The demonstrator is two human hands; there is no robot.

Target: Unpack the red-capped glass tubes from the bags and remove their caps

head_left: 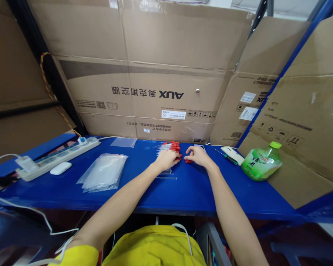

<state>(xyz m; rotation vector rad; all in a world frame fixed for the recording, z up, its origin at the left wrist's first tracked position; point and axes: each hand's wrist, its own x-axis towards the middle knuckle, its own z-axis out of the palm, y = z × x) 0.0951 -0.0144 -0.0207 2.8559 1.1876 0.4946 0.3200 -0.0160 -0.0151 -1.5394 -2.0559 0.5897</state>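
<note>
On the blue table (188, 192) lies a small heap of clear tubes with red caps (170, 147). My left hand (166, 159) rests curled over the near side of that heap, fingers closed around some of the tubes. My right hand (197, 155) sits just to the right, fingers bent and pinching at a few red caps (187, 161) between the two hands. Two clear tubes (166, 177) lie loose on the table just in front of my left wrist.
A stack of clear plastic bags (104, 176) lies to the left, one more bag (124, 142) farther back. A white power strip (58, 157) and a white case (60, 168) sit at far left. A green drink bottle (262, 161), a screwdriver (226, 157) and a white device (233, 154) lie on the right. Cardboard boxes wall the back.
</note>
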